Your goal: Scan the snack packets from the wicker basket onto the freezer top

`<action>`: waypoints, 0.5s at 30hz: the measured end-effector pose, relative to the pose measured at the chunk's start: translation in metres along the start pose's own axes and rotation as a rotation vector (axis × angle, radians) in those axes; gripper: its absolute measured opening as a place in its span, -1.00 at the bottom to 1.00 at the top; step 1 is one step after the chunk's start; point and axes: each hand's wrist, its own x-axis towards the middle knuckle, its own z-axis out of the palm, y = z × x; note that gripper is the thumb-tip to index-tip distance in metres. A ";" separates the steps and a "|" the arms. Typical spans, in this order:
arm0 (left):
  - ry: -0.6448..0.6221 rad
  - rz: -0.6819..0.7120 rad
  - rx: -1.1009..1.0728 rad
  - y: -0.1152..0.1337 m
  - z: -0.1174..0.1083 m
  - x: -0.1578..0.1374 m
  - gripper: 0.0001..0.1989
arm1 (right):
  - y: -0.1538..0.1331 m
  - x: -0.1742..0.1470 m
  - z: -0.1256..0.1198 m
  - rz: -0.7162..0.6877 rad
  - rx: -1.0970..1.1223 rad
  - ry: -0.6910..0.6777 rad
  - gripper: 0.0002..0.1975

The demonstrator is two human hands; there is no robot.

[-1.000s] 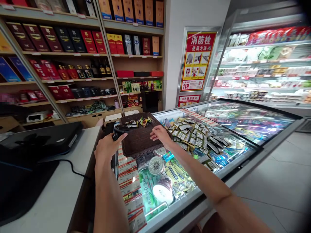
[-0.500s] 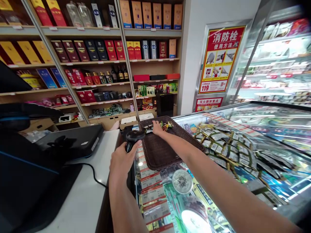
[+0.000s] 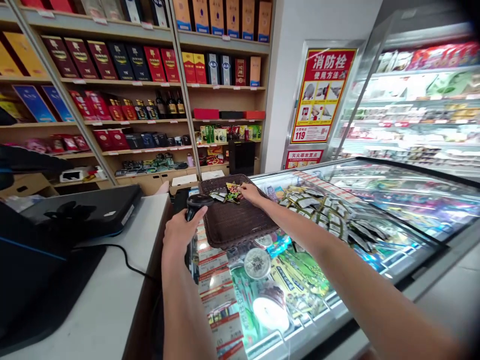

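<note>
My left hand [image 3: 180, 231] is wrapped round the handle of a black barcode scanner [image 3: 198, 201], whose head points away over the near left side of a shallow brown woven tray [image 3: 240, 225]. Inside the far part of that tray, my right hand [image 3: 250, 193] has its fingers closed on a small snack packet [image 3: 233, 190], yellow and green with some red. To its left lie a few silvery packets [image 3: 218, 196], partly overlapping. How much of the pile the fingers grip is hard to make out.
The tray rests on a glass-topped freezer [image 3: 288, 285] with price labels along its left edge. Dark-green packets [image 3: 322, 207] are heaped to the right. A white counter [image 3: 123, 280] with a black checkout machine [image 3: 82, 215] and cable stands left. Stocked shelves [image 3: 131, 90] rise behind.
My right hand has shifted from reaching flat over the packets to closing on one at the right of the pile. The scanner stays in my left hand; the whole view has swung rightward.
</note>
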 end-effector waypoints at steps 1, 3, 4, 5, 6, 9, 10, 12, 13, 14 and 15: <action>-0.007 0.004 -0.016 0.005 0.001 -0.002 -0.52 | -0.002 -0.013 -0.013 0.034 0.126 0.010 -0.84; -0.031 0.028 -0.052 0.016 0.003 -0.008 -0.50 | -0.006 -0.041 -0.040 0.051 0.384 0.019 -0.87; -0.050 0.045 -0.074 0.022 0.004 -0.011 -0.49 | -0.007 -0.057 -0.053 0.022 0.483 0.012 -0.87; -0.070 0.067 -0.099 0.029 0.006 -0.014 -0.48 | -0.009 -0.073 -0.066 -0.023 0.566 0.007 -0.85; -0.088 0.093 -0.124 0.035 0.007 -0.018 -0.48 | -0.010 -0.090 -0.077 -0.076 0.631 0.005 -0.82; -0.132 0.192 -0.187 0.055 0.013 -0.030 -0.48 | -0.010 -0.139 -0.102 -0.221 0.694 0.077 -0.76; -0.154 0.230 -0.199 0.062 0.015 -0.035 -0.48 | -0.009 -0.154 -0.107 -0.248 0.674 0.123 -0.72; -0.216 0.296 -0.216 0.075 0.020 -0.046 -0.49 | -0.008 -0.180 -0.113 -0.263 0.611 0.200 -0.63; -0.258 0.321 -0.214 0.081 0.023 -0.051 -0.49 | -0.007 -0.190 -0.115 -0.254 0.582 0.222 -0.61; -0.303 0.344 -0.200 0.087 0.026 -0.055 -0.50 | -0.006 -0.198 -0.116 -0.242 0.566 0.230 -0.61; -0.343 0.365 -0.175 0.091 0.028 -0.059 -0.50 | -0.005 -0.205 -0.117 -0.231 0.568 0.230 -0.63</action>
